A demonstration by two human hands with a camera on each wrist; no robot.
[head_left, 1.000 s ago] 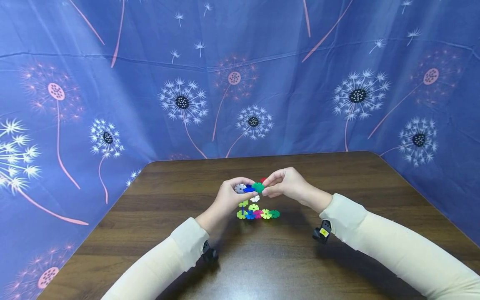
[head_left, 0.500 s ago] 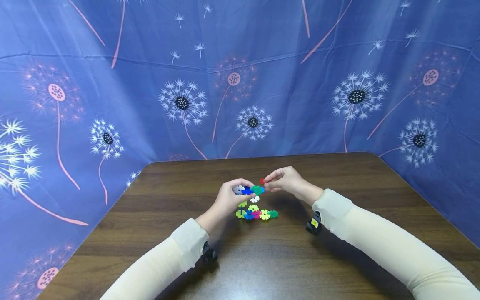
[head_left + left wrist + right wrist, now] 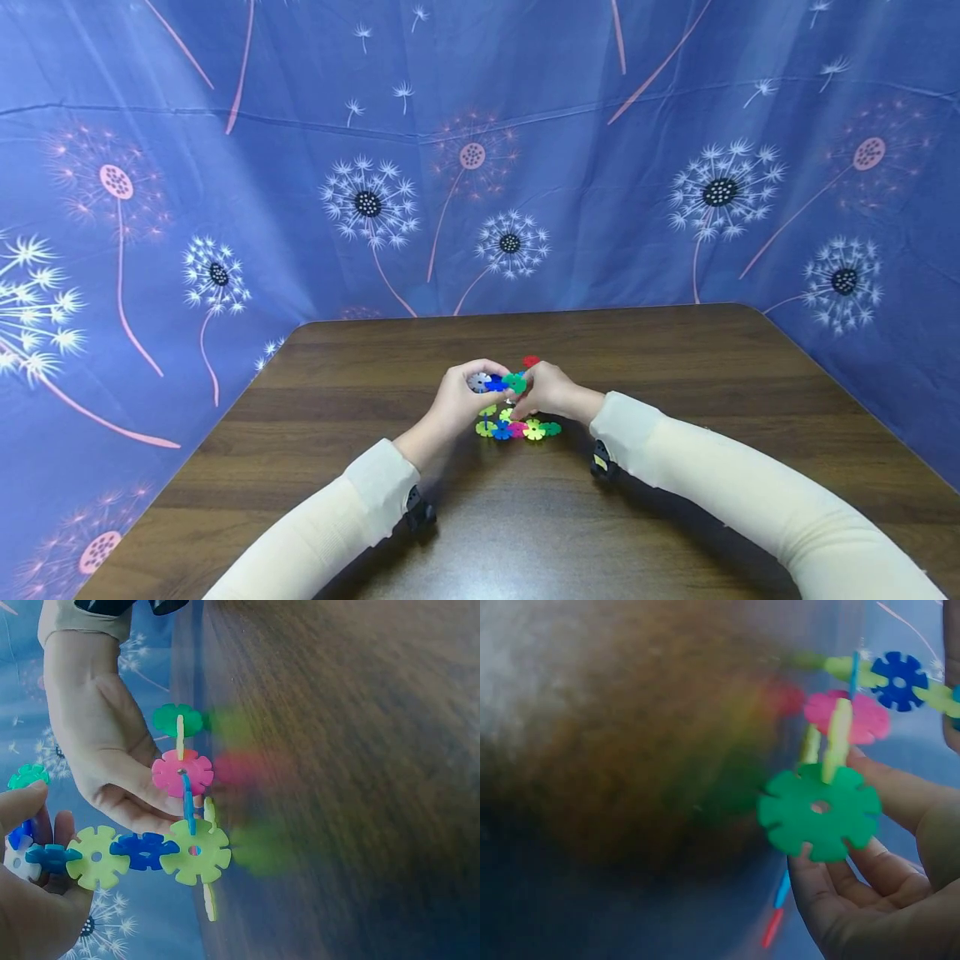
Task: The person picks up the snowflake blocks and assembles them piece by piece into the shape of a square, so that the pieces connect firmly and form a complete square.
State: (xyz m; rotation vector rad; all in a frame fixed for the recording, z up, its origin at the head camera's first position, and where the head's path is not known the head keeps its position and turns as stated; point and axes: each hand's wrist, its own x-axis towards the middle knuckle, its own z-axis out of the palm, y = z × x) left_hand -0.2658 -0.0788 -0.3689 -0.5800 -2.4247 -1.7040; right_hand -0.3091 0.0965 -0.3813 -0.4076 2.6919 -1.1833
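A toy built of slotted plastic snowflake discs [image 3: 502, 430] stands upright on the table. Its base row has yellow, blue, pink and green discs; a column rises at the left. My left hand [image 3: 450, 398] pinches the top row near a white disc [image 3: 478, 382] and a blue disc [image 3: 495, 383]. A green disc [image 3: 514, 382] sits at that row's right end. My right hand [image 3: 555, 392] reaches in at the right, fingers bent behind the green base disc [image 3: 821, 810] in the right wrist view. Whether it grips a disc is hidden. A red disc [image 3: 531, 361] sticks out behind it.
The brown wooden table [image 3: 637, 517] spreads around the toy. Behind it hangs a blue dandelion-print cloth [image 3: 585, 167]. Black wrist cameras [image 3: 602, 461] are strapped under both cream sleeves.
My right hand has left the red disc and moved left and down, close against the toy's middle. The left hand keeps its hold on the top row.
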